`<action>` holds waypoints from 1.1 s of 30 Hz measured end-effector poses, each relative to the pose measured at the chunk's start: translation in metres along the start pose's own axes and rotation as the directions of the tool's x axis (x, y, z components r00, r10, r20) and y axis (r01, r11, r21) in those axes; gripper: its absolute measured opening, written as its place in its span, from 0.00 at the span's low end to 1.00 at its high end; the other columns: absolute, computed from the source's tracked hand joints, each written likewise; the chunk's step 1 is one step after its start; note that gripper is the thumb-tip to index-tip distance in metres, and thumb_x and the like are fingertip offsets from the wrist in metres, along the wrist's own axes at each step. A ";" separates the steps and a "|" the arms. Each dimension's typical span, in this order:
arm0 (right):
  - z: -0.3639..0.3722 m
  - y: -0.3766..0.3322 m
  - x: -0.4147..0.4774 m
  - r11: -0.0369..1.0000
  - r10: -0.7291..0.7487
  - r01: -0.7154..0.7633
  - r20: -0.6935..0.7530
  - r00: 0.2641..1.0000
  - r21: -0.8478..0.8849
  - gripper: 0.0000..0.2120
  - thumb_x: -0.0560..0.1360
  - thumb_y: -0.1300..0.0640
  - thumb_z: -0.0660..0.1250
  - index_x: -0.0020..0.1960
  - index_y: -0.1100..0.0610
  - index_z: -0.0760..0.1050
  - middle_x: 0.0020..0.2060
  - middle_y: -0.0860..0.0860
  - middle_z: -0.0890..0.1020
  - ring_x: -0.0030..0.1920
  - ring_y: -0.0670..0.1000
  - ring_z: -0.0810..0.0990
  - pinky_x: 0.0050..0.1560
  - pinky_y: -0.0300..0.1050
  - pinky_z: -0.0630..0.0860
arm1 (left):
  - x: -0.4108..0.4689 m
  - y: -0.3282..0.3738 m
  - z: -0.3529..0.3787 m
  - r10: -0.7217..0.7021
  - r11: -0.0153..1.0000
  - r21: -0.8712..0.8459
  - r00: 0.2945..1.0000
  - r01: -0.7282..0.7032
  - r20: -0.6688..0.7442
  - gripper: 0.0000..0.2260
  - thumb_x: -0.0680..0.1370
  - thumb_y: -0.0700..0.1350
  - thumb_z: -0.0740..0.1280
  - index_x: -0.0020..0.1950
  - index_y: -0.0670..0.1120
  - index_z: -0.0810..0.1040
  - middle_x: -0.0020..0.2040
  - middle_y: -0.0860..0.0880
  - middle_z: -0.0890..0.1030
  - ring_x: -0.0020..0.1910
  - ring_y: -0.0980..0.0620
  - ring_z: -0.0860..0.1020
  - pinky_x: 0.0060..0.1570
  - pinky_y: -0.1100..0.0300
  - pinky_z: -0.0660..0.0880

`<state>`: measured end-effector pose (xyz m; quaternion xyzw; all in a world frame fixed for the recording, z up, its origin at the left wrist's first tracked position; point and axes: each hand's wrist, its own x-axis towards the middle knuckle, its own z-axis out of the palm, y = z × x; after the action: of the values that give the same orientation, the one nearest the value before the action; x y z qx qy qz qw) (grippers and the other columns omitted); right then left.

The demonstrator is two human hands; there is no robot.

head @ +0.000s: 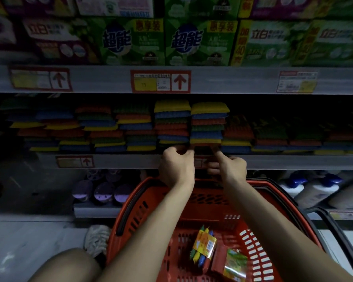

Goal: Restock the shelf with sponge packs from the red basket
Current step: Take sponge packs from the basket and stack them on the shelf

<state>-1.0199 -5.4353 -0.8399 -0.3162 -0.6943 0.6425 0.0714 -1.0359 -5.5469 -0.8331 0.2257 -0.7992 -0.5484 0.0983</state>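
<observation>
Both of my hands reach over the red basket point(130, 210) to the front edge of the sponge shelf point(130, 160). My left hand point(176, 166) and my right hand point(228, 166) grip the two ends of a stack of sponge packs point(206, 127), yellow on top with blue, red and green below, standing at the shelf front. More coloured sponge stacks point(108, 129) fill the shelf to the left and right. Two sponge packs point(204, 245) lie in the bottom of the basket, one beside the other.
Green and white detergent boxes point(130, 41) stand on the shelf above, with price labels point(160, 81) on its edge. Purple round items point(102, 193) and white bottles point(314, 192) sit on the lower shelf. My knee point(69, 265) and shoe point(96, 239) are left of the basket.
</observation>
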 end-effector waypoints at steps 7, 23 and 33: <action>-0.001 -0.001 -0.002 1.000 -0.013 0.013 0.038 0.999 -0.008 0.18 0.75 0.41 0.72 0.40 0.55 0.77 0.36 0.54 0.87 0.40 0.55 0.88 0.51 0.56 0.84 | -0.002 0.003 -0.001 -0.014 1.000 -0.024 1.000 0.015 0.011 0.11 0.75 0.50 0.74 0.36 0.47 0.78 0.35 0.48 0.83 0.34 0.45 0.82 0.36 0.53 0.80; -0.032 0.014 0.017 0.997 0.054 -0.050 -0.057 0.997 0.058 0.16 0.79 0.47 0.70 0.41 0.59 0.82 0.30 0.53 0.86 0.39 0.56 0.87 0.51 0.55 0.83 | -0.011 0.003 -0.004 -0.039 0.996 -0.075 0.998 0.043 0.049 0.16 0.75 0.49 0.75 0.32 0.50 0.71 0.29 0.52 0.75 0.29 0.48 0.76 0.30 0.60 0.67; -0.021 0.001 -0.013 0.969 -0.243 0.238 -0.084 0.966 -0.061 0.13 0.78 0.47 0.71 0.43 0.57 0.80 0.32 0.51 0.84 0.33 0.46 0.85 0.44 0.55 0.83 | -0.013 0.009 -0.007 -0.006 0.989 -0.146 0.999 0.010 0.032 0.16 0.74 0.51 0.75 0.31 0.50 0.73 0.28 0.53 0.76 0.29 0.49 0.76 0.28 0.61 0.65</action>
<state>-0.9992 -5.4245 -0.8333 -0.2601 -0.7396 0.5964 0.1722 -1.0235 -5.5441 -0.8212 0.2123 -0.7573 -0.6095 0.0997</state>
